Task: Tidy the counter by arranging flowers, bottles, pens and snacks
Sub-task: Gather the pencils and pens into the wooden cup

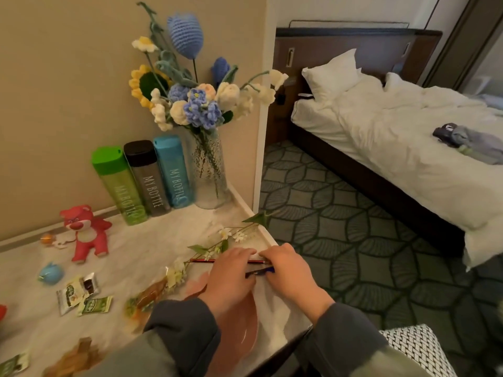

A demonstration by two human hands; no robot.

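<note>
- Red pen (217, 260) and blue pen (260, 271) lie side by side near the counter's (152, 240) right edge
- Left hand (231, 276) and right hand (288, 270) press down on them, fingers curled, knuckles nearly meeting
- Loose flower stem (231, 235) just behind; bottles (147, 178) and vase (209, 172) at the wall

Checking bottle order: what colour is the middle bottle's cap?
Black, clearest in the head view.

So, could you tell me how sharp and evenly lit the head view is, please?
Head view: wide-angle bending curves the wall edge and bed; dim, warm light; the three bottles read clearly, while both hands and the snack packets look soft, slightly blurred.
</note>
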